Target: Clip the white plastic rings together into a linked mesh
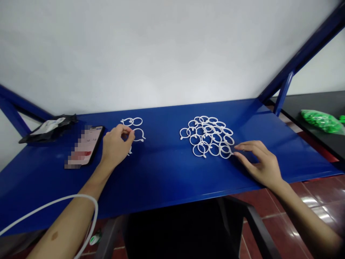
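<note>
My left hand (118, 142) is closed in a pinch, thumb and index fingertips at the left edge of a white plastic ring (138, 129) with a small tab. Two more white rings (137, 118) lie just behind it, and part of another (129, 151) shows beside the palm, mostly hidden by the hand. To the right, my right hand (260, 163) is open, its thumb and fingers apart. Its fingertips are at the right edge of a cluster of several overlapping white rings (209, 130), close to the tab of the nearest ring. I cannot tell whether they touch it.
On the blue table (161, 172), a phone (90, 144) and a black plastic package (48, 127) lie at left. A white cable (78, 195) loops over my left forearm. Blue frame bars (283, 93) rise at both sides. A bag of green pieces (322, 121) sits on a dark surface at right.
</note>
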{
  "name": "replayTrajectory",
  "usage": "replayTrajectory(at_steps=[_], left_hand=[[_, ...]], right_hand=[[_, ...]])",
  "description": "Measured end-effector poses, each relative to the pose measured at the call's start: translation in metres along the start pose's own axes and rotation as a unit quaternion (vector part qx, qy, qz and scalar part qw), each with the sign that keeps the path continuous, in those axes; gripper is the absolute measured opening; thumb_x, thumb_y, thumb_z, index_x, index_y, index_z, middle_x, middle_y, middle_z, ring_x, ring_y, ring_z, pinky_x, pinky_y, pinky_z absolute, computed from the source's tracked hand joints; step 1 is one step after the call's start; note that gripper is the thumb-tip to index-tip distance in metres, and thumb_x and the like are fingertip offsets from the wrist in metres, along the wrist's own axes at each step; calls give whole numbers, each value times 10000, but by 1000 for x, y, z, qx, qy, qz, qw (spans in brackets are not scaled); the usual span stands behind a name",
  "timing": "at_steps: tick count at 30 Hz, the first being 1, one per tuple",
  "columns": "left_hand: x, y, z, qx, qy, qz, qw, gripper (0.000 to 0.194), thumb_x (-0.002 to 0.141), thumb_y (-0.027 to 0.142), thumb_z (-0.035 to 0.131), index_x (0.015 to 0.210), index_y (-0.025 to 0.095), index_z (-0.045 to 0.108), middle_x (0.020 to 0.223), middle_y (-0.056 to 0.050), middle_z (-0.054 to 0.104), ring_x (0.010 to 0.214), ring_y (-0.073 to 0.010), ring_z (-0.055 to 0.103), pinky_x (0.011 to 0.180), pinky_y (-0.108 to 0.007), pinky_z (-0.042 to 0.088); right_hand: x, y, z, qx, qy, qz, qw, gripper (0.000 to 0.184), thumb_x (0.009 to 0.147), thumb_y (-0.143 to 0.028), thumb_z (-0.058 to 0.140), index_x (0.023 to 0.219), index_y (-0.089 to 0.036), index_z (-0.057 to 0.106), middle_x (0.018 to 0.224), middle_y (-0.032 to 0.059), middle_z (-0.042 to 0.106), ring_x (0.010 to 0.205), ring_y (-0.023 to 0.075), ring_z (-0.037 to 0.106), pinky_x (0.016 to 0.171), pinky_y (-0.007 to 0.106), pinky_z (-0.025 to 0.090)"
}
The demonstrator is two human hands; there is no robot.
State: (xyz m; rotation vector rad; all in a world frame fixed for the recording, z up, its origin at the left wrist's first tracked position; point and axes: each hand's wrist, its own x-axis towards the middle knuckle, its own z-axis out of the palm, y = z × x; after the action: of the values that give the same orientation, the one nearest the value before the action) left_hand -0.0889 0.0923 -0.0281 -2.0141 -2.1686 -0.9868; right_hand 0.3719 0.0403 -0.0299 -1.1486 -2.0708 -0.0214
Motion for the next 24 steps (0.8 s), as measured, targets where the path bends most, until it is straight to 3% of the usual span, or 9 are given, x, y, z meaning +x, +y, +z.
replayTrajectory(at_steps=[2,4,9,13,16,20,22,24], left_hand=[[-4,7,1,-12,10,14,1000,121,872,339,606,849,221,617,785,-18,700,715,-202,643,743,-337,467],[-9,15,3,-22,16,33,999,122,865,337,615,824,222,616,774,-15,697,736,-206,642,738,-333,462],[-23,31,7,-75,22,66,995,120,848,304,625,763,221,606,715,9,682,691,-181,632,686,-303,452],[-33,39,7,-127,25,65,989,123,842,283,641,748,216,598,684,22,673,644,-154,629,627,-271,446],[-36,42,6,-165,21,51,985,139,849,271,640,742,213,574,673,26,666,616,-137,629,597,-255,449],[-38,46,5,-219,-28,32,975,81,855,230,632,828,215,557,667,39,667,585,-123,622,595,-244,473],[-38,48,5,-235,-55,47,969,92,873,214,614,955,216,571,719,33,691,620,-130,637,617,-251,494],[-38,50,4,-220,-47,96,970,183,891,193,585,1072,216,592,851,-2,720,738,-153,662,688,-282,524]], right_hand=[[10,-20,7,-6,34,-37,999,171,886,-152,705,1034,-233,678,949,56,727,882,222,679,805,389,548],[24,-45,20,27,19,-83,996,200,890,-107,685,1055,-218,660,955,56,725,869,201,672,787,362,543],[69,-110,77,128,-88,-141,978,168,981,-225,589,1130,-164,638,1029,97,703,954,209,668,811,344,565],[90,-145,119,133,-175,-100,970,356,981,-353,601,1263,-137,582,1098,125,667,885,217,665,749,362,572],[93,-152,135,136,-180,-78,971,255,1009,-295,549,1207,-145,606,1049,114,666,876,207,660,739,343,563],[89,-142,138,218,-136,-52,965,204,1038,-249,492,1171,-180,630,1066,94,672,939,176,671,822,315,559],[88,-137,137,263,-108,-47,958,210,1026,-248,524,1197,-189,629,1048,80,680,929,166,671,832,311,557],[88,-134,138,291,-84,-25,953,221,998,-262,584,1198,-189,641,974,56,691,848,151,666,790,296,555]])
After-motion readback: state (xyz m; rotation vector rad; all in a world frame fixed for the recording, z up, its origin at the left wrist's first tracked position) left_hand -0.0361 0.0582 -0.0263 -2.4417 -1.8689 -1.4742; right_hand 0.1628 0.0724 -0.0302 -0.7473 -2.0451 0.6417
